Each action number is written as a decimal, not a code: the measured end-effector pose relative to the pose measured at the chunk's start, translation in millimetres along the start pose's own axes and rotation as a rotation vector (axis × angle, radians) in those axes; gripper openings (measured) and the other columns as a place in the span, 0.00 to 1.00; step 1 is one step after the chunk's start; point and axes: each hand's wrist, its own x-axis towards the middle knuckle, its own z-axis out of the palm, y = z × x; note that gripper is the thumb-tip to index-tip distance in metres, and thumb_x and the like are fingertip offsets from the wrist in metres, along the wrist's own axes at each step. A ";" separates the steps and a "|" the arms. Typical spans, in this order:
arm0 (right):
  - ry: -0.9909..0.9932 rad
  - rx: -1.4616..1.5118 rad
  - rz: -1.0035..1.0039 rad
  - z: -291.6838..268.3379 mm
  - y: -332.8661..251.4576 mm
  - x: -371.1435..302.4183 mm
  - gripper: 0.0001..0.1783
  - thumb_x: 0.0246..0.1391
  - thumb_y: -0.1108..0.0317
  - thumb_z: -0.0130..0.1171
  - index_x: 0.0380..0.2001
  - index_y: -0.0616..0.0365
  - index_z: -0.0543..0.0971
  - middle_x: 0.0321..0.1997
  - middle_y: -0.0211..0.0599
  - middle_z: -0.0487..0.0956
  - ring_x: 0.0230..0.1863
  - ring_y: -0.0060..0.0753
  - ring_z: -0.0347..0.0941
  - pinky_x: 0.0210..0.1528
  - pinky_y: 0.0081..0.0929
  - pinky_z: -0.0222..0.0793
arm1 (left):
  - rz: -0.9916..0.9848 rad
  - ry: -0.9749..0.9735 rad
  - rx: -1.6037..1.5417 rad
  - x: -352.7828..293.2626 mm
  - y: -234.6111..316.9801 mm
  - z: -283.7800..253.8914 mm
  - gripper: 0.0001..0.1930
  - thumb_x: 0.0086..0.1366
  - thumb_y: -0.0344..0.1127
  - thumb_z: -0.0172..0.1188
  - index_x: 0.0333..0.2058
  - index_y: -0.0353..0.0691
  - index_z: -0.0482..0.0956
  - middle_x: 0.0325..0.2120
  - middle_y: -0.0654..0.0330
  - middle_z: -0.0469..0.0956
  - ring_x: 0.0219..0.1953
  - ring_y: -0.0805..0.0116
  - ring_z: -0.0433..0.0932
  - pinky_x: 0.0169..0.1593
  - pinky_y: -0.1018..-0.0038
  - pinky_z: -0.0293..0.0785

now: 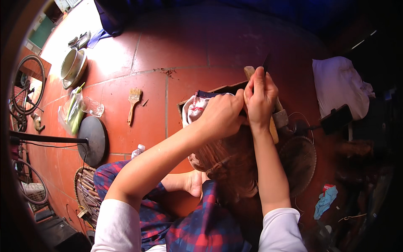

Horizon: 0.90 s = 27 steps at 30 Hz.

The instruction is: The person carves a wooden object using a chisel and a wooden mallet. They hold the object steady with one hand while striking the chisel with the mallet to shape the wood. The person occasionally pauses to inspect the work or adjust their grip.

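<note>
The right hand (pixel 261 94) is closed around a thin dark tool (pixel 267 64); the tip projects past the thumb, faint against the shadowed floor (pixel 193 46), the remainder concealed. The left hand (pixel 224 113) is closed just beside it, contents undetermined. Below both lies a brown wooden piece (pixel 222 157), partly covered, its lower edge dim.

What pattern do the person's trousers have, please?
The trousers are red-and-blue plaid, clearest in the head view.

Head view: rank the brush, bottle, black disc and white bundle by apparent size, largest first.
1. White bundle
2. Black disc
3. Brush
4. Bottle, judged by its visible part; its lower end looks hidden.
</note>
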 end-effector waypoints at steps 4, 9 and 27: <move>-0.028 0.119 -0.022 -9.6 -10.9 -23.3 0.20 0.65 0.60 0.44 0.18 0.53 0.63 0.12 0.19 0.59 0.10 0.09 0.50 0.12 0.13 0.44 | 0.010 -0.079 -0.029 -11.5 6.0 3.1 0.25 0.47 0.41 0.66 0.37 0.32 0.65 0.28 0.42 0.76 0.32 0.43 0.76 0.35 0.56 0.71; 0.054 0.008 0.031 -7.9 -4.1 -8.6 0.21 0.65 0.58 0.46 0.18 0.53 0.63 0.11 0.18 0.58 0.10 0.09 0.50 0.12 0.14 0.43 | 0.061 -0.049 -0.006 -1.8 6.4 -1.0 0.23 0.46 0.41 0.67 0.32 0.32 0.67 0.25 0.44 0.76 0.32 0.44 0.76 0.35 0.57 0.71; 0.061 0.020 0.171 -16.0 -0.8 -29.0 0.22 0.65 0.57 0.45 0.16 0.52 0.62 0.11 0.18 0.59 0.10 0.09 0.50 0.11 0.13 0.43 | 0.189 0.104 0.128 -17.3 1.2 14.6 0.28 0.44 0.46 0.69 0.36 0.33 0.67 0.27 0.48 0.77 0.34 0.48 0.78 0.36 0.58 0.72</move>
